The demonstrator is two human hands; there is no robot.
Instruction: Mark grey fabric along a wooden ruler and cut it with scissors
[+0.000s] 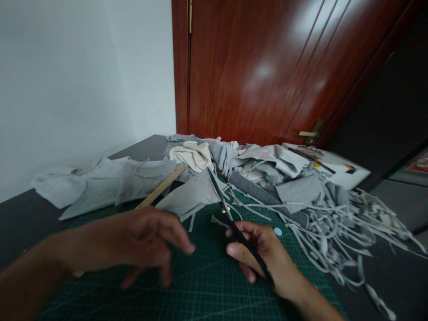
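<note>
My right hand [259, 252] grips a pair of black-handled scissors [239, 232], whose blades point away from me toward the cloth. Just past their tips lies a pale grey piece of fabric [192, 194] with a ragged lower edge. On the left, my left hand [143, 245] hovers over the green cutting mat [207, 285], slightly blurred, its fingers loosely curled and apart with nothing in them. A wooden ruler [162, 186] lies at a slant beyond the left hand, partly beside the fabric.
Grey cloth pieces [100, 183] lie at the left; a cream cloth [191, 155] sits in the middle heap. Thin fabric strips [337, 236] tangle at the right, near a white box [347, 169]. A light blue disc [277, 231] rests on the mat. A brown door [254, 76] stands behind.
</note>
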